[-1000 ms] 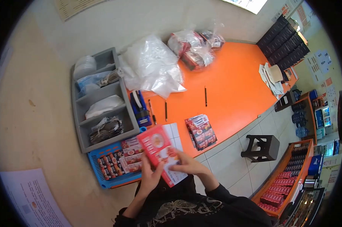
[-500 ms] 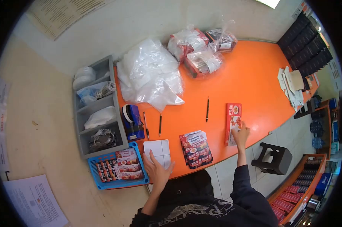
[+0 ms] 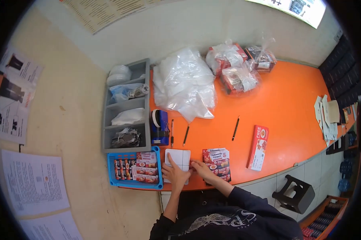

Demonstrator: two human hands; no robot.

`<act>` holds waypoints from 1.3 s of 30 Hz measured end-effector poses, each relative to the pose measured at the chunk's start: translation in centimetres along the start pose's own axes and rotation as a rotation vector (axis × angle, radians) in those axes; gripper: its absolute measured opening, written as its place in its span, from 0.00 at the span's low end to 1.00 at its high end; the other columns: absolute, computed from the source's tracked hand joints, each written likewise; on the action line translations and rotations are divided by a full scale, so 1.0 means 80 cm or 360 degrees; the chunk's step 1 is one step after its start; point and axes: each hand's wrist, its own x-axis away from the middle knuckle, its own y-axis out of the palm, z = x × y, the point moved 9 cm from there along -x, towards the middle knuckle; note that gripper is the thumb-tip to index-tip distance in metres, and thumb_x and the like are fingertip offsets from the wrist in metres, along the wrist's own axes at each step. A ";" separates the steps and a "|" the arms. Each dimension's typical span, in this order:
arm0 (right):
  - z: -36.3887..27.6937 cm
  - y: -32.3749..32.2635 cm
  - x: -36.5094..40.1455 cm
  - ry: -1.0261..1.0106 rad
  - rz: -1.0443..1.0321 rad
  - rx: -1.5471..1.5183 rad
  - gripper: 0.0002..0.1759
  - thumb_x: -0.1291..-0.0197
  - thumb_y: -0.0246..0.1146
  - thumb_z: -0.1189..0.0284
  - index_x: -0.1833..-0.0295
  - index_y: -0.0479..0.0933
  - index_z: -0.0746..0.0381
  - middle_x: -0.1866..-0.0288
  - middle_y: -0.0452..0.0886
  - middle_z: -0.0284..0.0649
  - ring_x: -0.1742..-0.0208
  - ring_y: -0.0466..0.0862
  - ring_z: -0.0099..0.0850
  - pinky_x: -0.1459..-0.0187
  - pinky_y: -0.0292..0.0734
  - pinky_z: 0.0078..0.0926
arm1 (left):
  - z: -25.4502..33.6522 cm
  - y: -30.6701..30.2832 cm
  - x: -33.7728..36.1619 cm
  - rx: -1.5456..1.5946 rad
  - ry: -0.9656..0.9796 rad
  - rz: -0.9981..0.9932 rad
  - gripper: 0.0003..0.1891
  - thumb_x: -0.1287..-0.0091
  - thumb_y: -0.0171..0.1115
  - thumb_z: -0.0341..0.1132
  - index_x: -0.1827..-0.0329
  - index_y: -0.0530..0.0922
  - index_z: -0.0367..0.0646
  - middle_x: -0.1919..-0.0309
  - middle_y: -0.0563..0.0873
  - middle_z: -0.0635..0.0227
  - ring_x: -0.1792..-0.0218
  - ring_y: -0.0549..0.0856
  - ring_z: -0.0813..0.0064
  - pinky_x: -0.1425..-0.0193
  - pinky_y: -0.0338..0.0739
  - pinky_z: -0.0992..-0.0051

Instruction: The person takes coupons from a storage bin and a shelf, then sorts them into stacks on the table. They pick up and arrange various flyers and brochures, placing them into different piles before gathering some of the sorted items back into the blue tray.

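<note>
On the orange table lies a stack of white cards (image 3: 178, 158) marked with a cross of lines. My left hand (image 3: 175, 173) rests on its lower left part, fingers apart. At the right edge of the stack is my right hand (image 3: 201, 170), its fingers pressed together; what they hold, if anything, is too small to make out. Just right of it sit fanned coupon leaflets (image 3: 217, 160). A red and white "FREE" strip (image 3: 258, 148) lies farther right. A blue basket (image 3: 159, 176) with printed coupons stands to the left.
A grey divided tray (image 3: 147, 132) stands behind the basket, beside a blue tape dispenser (image 3: 160, 130). Clear plastic bags (image 3: 186, 84) and wrapped boxes (image 3: 238, 78) lie at the back. Several pens and pencils lie mid-table. A dark stool (image 3: 294, 194) stands beyond the right front edge.
My right hand has left the red strip and moved left to the white cards. My left hand stays on the cards. The view has shifted, so the table sits farther right and lower.
</note>
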 end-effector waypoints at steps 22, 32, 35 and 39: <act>-0.216 0.059 0.214 -0.1441 -0.0282 0.1935 0.06 0.52 0.64 0.71 0.67 0.76 0.59 0.70 0.75 0.34 0.65 0.78 0.31 0.70 0.74 0.27 | 0.022 0.001 0.150 0.3854 0.0275 -0.1734 0.42 0.60 0.62 0.38 0.39 0.59 0.28 0.52 0.75 0.47 0.53 0.80 0.59 0.45 0.76 0.62; -0.198 0.034 0.245 -0.0904 -0.0533 0.1659 0.07 0.51 0.60 0.73 0.67 0.70 0.60 0.79 0.72 0.37 0.77 0.75 0.35 0.73 0.69 0.31 | 0.023 0.037 0.187 0.2986 0.0135 -0.2459 0.42 0.57 0.66 0.40 0.38 0.60 0.30 0.48 0.73 0.53 0.49 0.77 0.64 0.43 0.72 0.68; -0.200 0.032 0.249 -0.0788 -0.0510 0.1647 0.05 0.48 0.58 0.72 0.66 0.69 0.59 0.82 0.72 0.37 0.81 0.74 0.35 0.75 0.68 0.31 | 0.030 0.020 0.183 0.2422 0.0304 -0.2296 0.41 0.54 0.69 0.40 0.38 0.60 0.33 0.48 0.74 0.59 0.50 0.77 0.70 0.44 0.72 0.71; -0.188 0.020 0.243 -0.0658 -0.0419 0.1607 0.06 0.46 0.58 0.71 0.66 0.70 0.61 0.82 0.73 0.37 0.81 0.75 0.31 0.76 0.67 0.30 | 0.063 -0.026 0.157 0.1655 0.0736 -0.1809 0.36 0.49 0.68 0.32 0.38 0.61 0.35 0.48 0.75 0.64 0.49 0.76 0.77 0.44 0.71 0.75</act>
